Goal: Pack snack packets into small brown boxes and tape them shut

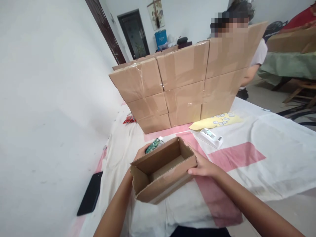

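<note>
A small open-topped cardboard box point(170, 182) is tilted in front of me, its inside bare. My right hand point(202, 164) grips the box's right end, thumb on the near side and the other fingers mostly out of sight behind it. On the far left side, my left hand point(141, 152) is wrapped against the box, most of its fingers hidden. A green printed pack with a white end point(154, 145) shows right beside the left fingers, behind the box rim; whether that hand also touches it I cannot tell.
A large panel of taped cardboard boxes point(184, 89) stands across the table. Before it lie a white tape dispenser point(211, 138), a yellow patterned sheet point(214, 121) and a red packet point(129, 118). A black phone point(90, 194) rests by the left wall. A person point(256, 62) is behind the panel.
</note>
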`<state>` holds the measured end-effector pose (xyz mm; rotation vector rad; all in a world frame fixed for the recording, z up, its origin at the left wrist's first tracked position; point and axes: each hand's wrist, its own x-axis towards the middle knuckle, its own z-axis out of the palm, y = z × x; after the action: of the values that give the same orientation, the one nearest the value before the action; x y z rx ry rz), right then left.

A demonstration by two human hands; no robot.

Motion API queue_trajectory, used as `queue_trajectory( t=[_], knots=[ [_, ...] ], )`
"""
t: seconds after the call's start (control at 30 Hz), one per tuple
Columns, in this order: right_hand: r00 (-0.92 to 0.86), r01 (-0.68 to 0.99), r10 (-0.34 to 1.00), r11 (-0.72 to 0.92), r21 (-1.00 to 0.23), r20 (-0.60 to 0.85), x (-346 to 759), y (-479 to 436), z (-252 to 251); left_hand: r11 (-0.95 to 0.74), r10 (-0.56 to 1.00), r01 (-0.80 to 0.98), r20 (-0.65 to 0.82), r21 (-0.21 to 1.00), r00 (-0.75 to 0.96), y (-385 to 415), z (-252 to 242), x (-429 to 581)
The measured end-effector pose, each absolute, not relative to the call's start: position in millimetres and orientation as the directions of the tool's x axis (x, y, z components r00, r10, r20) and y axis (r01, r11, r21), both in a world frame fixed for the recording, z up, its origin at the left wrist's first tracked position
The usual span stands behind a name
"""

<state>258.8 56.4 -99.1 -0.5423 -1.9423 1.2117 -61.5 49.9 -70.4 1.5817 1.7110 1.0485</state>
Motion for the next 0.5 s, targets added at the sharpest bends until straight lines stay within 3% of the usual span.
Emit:
queue_trajectory(
  t=[0.33, 0.43, 0.5],
  knots=[
    [-0.574, -0.185, 0.693, 0.408, -0.894, 0.435, 241.8, 49.5, -118.4, -0.196, 0.936, 0.294, 0.268, 0.935, -0.229, 30.1, 10.6, -109.7],
    [-0.573, -0.179, 0.693, 0.415, -0.892, 0.437, 241.8, 49.3, -115.2, -0.166, 0.969, 0.331, 0.216, 0.929, -0.123, 7.3, 45.3, -93.9],
    [-0.567, -0.174, 0.689, 0.436, -0.883, 0.452, 241.3, 49.3, -113.5, -0.085, 0.996, 0.425, 0.076, 0.901, 0.037, -6.0, 65.9, -73.8]
  ],
)
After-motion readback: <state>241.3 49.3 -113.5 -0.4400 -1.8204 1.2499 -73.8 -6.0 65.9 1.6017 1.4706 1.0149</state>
